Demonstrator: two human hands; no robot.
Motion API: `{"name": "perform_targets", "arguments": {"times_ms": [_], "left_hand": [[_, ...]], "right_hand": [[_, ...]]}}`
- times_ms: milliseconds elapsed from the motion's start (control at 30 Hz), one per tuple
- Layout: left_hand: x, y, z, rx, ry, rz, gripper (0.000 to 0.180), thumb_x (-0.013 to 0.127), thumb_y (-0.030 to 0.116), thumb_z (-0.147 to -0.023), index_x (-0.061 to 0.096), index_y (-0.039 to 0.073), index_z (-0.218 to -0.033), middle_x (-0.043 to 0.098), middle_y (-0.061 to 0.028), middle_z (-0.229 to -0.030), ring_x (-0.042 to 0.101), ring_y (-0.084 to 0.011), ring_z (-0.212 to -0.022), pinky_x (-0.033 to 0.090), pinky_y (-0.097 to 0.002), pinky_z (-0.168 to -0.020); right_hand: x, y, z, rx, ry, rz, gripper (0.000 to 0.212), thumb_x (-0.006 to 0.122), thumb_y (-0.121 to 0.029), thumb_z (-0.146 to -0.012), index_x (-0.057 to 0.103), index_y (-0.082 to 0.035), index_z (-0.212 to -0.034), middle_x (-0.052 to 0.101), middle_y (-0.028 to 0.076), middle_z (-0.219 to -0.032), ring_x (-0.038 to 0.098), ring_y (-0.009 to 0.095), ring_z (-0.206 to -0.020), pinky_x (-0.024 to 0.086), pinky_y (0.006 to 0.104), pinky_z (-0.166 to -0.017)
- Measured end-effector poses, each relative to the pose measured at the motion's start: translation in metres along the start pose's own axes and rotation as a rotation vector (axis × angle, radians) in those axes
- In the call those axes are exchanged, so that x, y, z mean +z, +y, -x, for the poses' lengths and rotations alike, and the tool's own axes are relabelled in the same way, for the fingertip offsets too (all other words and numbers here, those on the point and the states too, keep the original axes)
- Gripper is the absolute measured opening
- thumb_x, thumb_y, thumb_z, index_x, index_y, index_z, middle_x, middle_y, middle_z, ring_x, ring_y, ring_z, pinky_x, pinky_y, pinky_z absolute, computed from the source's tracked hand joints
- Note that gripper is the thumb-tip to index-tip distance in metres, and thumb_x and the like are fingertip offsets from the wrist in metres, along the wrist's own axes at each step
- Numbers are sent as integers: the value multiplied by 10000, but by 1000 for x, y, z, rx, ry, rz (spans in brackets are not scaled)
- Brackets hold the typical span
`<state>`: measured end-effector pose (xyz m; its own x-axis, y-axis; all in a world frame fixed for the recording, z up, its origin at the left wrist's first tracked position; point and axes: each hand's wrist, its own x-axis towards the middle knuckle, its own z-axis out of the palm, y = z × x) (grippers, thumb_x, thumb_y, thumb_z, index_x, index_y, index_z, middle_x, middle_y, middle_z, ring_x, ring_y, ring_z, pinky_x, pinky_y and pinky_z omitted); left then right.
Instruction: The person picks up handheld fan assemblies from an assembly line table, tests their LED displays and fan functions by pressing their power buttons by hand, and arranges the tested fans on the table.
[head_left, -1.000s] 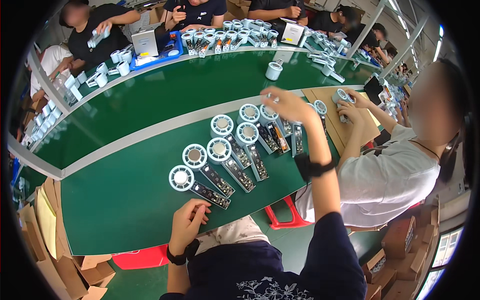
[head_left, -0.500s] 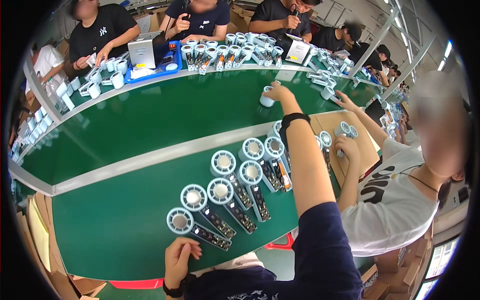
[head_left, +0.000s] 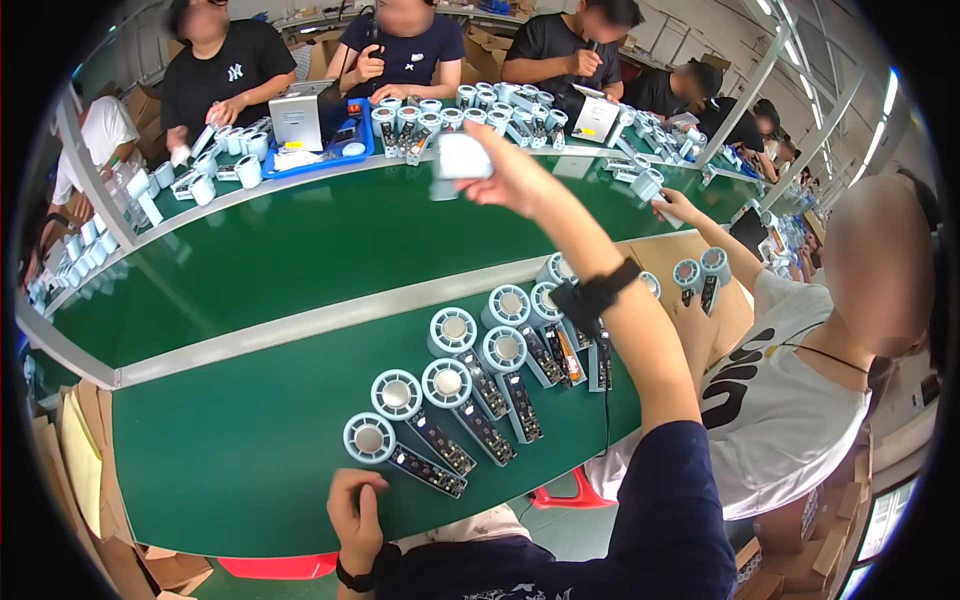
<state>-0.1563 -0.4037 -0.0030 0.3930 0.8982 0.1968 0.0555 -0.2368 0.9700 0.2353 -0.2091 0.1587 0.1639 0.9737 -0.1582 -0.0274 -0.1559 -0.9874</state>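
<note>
1. far green surface (head_left: 310, 240); nearer, a green table (head_left: 230, 460).
2. light-blue units (head_left: 503, 348) clustered on the table.
3. right hand (head_left: 508, 180), gripping a blurred pale piece (head_left: 463, 158) above the far surface.
4. left hand (head_left: 357, 515), bent near the table edge; whether closed, cannot tell.

A green-topped table (head_left: 220, 470) occupied the foreground. Beyond it ran a longer green surface (head_left: 320, 240), bordered on the near side by a grey metal rail (head_left: 300, 315). Slanting metal posts (head_left: 745, 97) stood left and right. Two red stools (head_left: 280, 567) were noted at the table's near edge, above a greenish floor. Bright strip lights (head_left: 890, 92) hung in rows at upper right. A bright, paned window (head_left: 888, 515) showed at lower right. Cardboard boxes (head_left: 835, 520) were stacked nearby.
</note>
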Motion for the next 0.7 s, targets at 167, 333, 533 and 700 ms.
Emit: {"name": "perform_targets", "arguments": {"times_ms": [167, 333, 533, 700], "left_hand": [[4, 28, -6, 345, 514, -499, 316, 594, 139, -834, 494, 6, -1102, 514, -169, -1102, 555, -282, -921, 431, -375, -845], [-15, 19, 25, 348, 865, -359, 419, 633, 125, -811, 443, 18, -1168, 480, -143, -1160, 556, -232, -921, 454, -348, -800], [-64, 7, 70, -237, 472, 337, 444, 612, 76, -847, 406, -11, -1231, 530, -83, -1078, 551, -128, -894, 469, -270, -714], [-68, 1, 99, -119, 610, 9, 354, 556, 89, -899, 409, -20, -1202, 565, -46, -922, 562, -105, -784, 462, -242, -643]], "right_hand": [[149, -6, 122, 64, -336, -231, 657, 353, -653, -888, 525, -48, -1076, 615, 118, -721, 575, 180, -502, 444, 249, -391], [232, 20, 237, 398, -674, -392, 704, 244, -675, -898, 442, -17, -1052, 565, 135, -731, 561, 187, -487, 439, 251, -386], [277, 42, 256, 629, -727, -332, 634, 297, -600, -925, 307, -1, -1131, 567, 158, -664, 515, 185, -392, 422, 277, -337], [294, 54, 247, 334, -976, 109, 535, 389, -428, -940, 341, 32, -1210, 609, 149, -658, 569, 201, -450, 438, 290, -368]]}}
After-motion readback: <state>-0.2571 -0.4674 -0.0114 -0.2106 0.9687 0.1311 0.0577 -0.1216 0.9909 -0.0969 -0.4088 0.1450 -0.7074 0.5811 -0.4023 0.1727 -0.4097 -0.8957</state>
